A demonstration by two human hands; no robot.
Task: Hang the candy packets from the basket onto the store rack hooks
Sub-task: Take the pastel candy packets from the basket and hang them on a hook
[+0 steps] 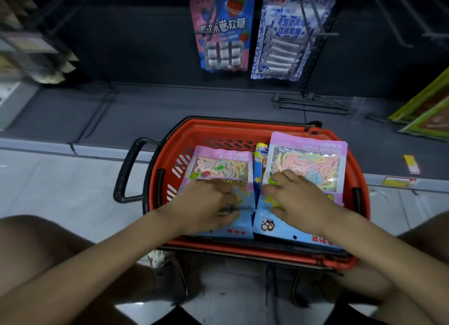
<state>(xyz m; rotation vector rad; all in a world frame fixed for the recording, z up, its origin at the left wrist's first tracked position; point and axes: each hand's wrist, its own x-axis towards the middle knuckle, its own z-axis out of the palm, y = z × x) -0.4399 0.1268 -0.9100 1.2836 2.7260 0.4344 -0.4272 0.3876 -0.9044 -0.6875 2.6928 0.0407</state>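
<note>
Pale floor tiles (48, 179) spread beneath the person's bare knees, and on them stands the red basket (243, 133). The left grip (206, 203) rests with fingers curled on the left candy packet (218, 164), which lies flat inside; blur hides whether it pinches. The right grip (296, 198) lies spread, fingers relaxed, on the right candy packet (311, 159), whose top edge reaches over the basket's far rim. Between them a yellow-and-blue packet (261, 152) peeks out. Beyond, a dark shelf (170, 106) carries loose hooks (311, 101). Above, on the rack hooks (308, 16), hang a blue strawberry packet (230, 31) and a blue-and-white packet (286, 38).
</note>
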